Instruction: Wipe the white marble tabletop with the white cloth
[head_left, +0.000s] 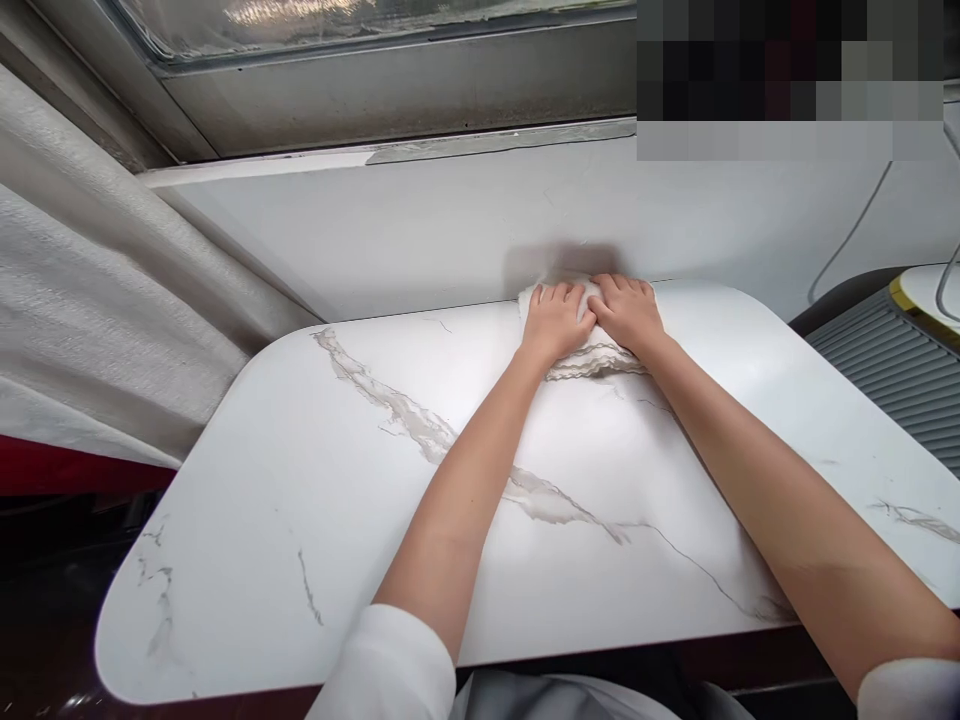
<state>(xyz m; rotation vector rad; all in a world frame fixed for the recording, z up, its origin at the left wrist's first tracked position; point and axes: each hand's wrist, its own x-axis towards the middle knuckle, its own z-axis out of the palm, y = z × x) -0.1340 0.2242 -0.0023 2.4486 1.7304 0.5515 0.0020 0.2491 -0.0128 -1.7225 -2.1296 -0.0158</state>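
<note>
A folded white cloth (600, 362) with wavy, ruffled edges lies on a white marble-patterned tabletop (247, 480), close to the wall at the table's far side. My left hand (556, 320) rests on the cloth's left part, palm down and fingers spread. On its right part lies my right hand (626, 310), also palm down with the fingers spread out. The two thumbs point inward and nearly meet over the cloth. Both forearms stretch forward across the table. Much of the cloth is hidden beneath my hands.
A white wall panel (375, 235) rises behind the table, below a window frame (412, 105). On the left hangs a pale curtain (97, 270). At the right stands a grey ribbed object (892, 370) with a yellow-edged top, and a thin cord (851, 240) hangs near it.
</note>
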